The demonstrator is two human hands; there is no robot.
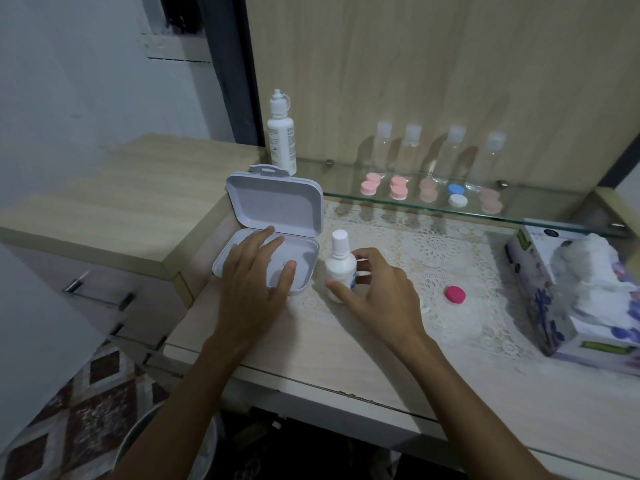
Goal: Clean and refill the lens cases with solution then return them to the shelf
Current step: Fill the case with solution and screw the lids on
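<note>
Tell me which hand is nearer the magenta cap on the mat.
Right. The right hand, around the small bottle, is just left of the magenta cap; the left hand rests on the white box, farther left.

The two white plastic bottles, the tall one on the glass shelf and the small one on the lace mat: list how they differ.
The tall white bottle stands on the glass shelf untouched; the small white bottle stands on the lace mat, gripped by the right hand. The tall one has a narrow dropper-style top, the small one a plain round cap. Both are upright and capped.
</note>
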